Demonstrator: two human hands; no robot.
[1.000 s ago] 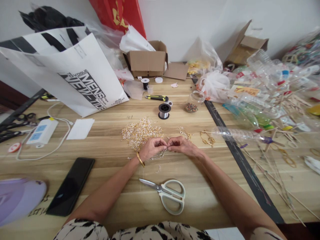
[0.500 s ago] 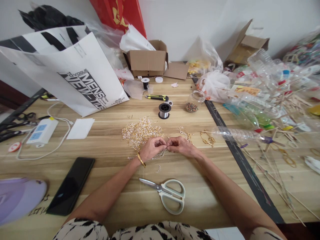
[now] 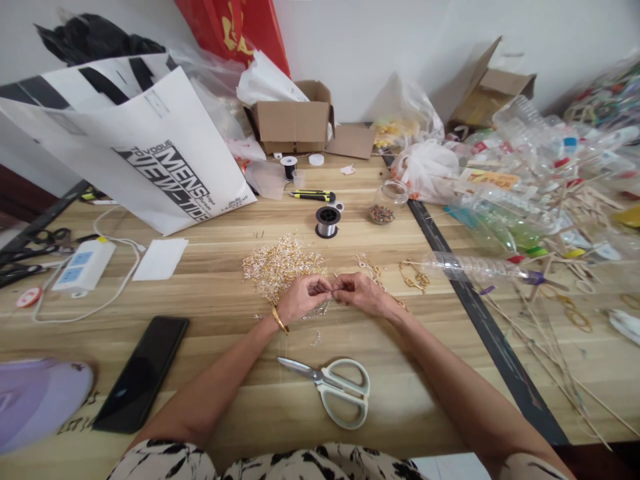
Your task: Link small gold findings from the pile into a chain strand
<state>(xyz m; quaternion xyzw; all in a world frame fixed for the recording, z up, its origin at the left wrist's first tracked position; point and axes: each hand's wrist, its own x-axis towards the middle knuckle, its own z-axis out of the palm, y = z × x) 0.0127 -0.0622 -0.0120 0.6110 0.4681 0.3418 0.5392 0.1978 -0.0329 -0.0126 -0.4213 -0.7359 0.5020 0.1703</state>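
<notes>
My left hand (image 3: pixel 303 297) and my right hand (image 3: pixel 361 293) meet fingertip to fingertip over the wooden table, both closed in a pinch. Whatever sits between the fingertips is too small to make out. Just beyond my left hand spreads a pile of small gold and clear beads (image 3: pixel 280 263). A silvery strand of small pieces (image 3: pixel 318 310) lies partly under my left hand. Thin gold pieces (image 3: pixel 370 267) rest behind my right hand. Nearer to me lie white-handled scissors (image 3: pixel 333 387), and a tiny bit of chain (image 3: pixel 316 339) is above them.
A wire spool (image 3: pixel 328 222), a yellow-black cutter (image 3: pixel 313 195) and a glass jar of beads (image 3: pixel 384 208) stand beyond the pile. At left are a phone (image 3: pixel 143 373), a power strip (image 3: pixel 85 265) and a white paper bag (image 3: pixel 150 153). Plastic bottles (image 3: pixel 520 220) crowd the right.
Both hands hold nearly the same place, fingertips still together. The view has shifted very slightly; nothing else has visibly moved.
</notes>
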